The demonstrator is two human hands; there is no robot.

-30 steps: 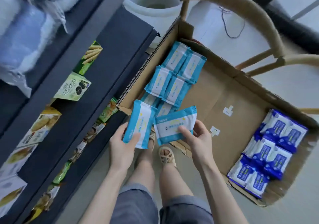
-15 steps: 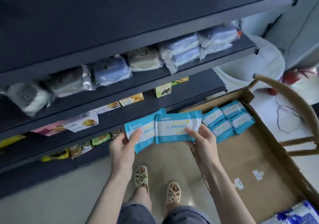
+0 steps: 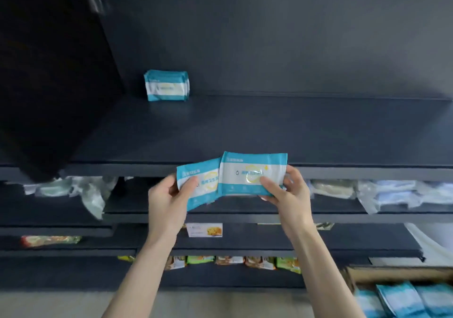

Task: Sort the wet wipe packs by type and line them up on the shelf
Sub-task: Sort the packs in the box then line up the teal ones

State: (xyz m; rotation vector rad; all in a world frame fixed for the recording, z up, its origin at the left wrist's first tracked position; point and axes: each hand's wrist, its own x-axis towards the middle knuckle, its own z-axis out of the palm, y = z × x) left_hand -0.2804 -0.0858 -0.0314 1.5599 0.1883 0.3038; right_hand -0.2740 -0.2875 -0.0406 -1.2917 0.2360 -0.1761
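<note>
Shelf (image 3: 245, 131): dark, with a short row of standing teal packs (image 3: 166, 86) upright near its back left.
Left hand (image 3: 169, 195): pinches a tilted teal pack (image 3: 203, 187), thumb on its face, just in front of the shelf edge.
Right hand (image 3: 286, 195): pinches a second teal pack (image 3: 252, 170), which overlaps the first.
Carton (image 3: 392, 272): at lower right, holding more boxed teal packs (image 3: 402, 300).
</note>
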